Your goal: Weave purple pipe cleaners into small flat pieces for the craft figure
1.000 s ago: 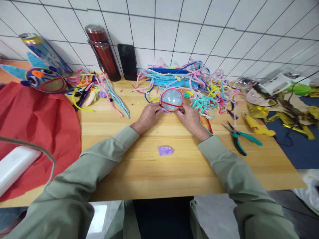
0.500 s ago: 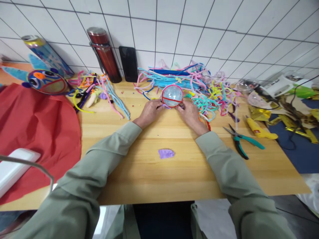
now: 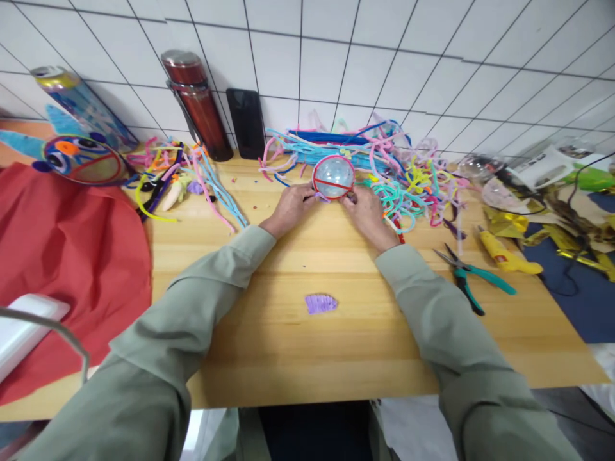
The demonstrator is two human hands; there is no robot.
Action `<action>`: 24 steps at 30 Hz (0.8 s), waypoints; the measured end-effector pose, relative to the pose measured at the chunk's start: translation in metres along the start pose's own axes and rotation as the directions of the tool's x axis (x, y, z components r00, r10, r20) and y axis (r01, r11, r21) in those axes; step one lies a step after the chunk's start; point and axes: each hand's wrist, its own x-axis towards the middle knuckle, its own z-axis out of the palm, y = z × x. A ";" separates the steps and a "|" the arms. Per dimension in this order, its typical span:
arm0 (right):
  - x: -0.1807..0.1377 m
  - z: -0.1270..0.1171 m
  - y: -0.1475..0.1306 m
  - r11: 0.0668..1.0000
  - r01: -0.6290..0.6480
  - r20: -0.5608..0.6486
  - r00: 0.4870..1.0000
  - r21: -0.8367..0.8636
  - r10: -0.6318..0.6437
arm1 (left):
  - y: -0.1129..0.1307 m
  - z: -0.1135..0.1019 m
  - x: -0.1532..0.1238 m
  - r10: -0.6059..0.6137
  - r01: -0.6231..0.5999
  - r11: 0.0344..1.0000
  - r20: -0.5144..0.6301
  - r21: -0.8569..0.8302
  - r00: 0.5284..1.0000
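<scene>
A clear plastic ball (image 3: 331, 171) is in front of me, with a red rim and a red band across it. My left hand (image 3: 292, 209) closes its fingertips at the ball's lower left, where a bit of purple (image 3: 321, 197) shows. On the lower right side my right hand (image 3: 364, 211) pinches at the ball's edge, its fingertips partly hidden. Between my forearms a flat, ribbed purple piece (image 3: 321, 303) lies by itself on the wooden table (image 3: 307, 358).
Behind the ball lies a heap of coloured pipe cleaners (image 3: 346, 150). Pliers (image 3: 461, 272) and a yellow glue gun (image 3: 509, 253) are on the right. To the left are a red cloth (image 3: 96, 230), a decorated ball (image 3: 84, 160), a thermos (image 3: 199, 105) and a phone (image 3: 246, 121).
The ball and both hands have shifted slightly away from me, toward the pipe cleaner heap. The camera view has moved a little. Both hands keep their hold.
</scene>
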 end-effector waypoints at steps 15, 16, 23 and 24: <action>-0.006 -0.040 0.001 0.925 -0.200 0.024 0.979 0.321 0.203 | 0.013 -0.020 -0.008 -0.152 0.111 0.977 -0.222 -0.184 0.963; -0.003 -0.041 0.000 0.924 -0.182 0.027 0.983 0.336 0.183 | 0.014 -0.020 -0.004 -0.152 0.105 0.972 -0.222 -0.208 0.963; 0.003 -0.026 -0.008 0.920 -0.141 0.083 0.990 0.367 0.118 | 0.026 -0.014 0.000 -0.188 0.143 0.925 -0.098 -0.351 0.977; 0.003 -0.024 -0.008 0.914 -0.129 0.096 0.990 0.385 0.100 | 0.026 -0.014 -0.002 -0.198 0.147 0.918 -0.104 -0.369 0.975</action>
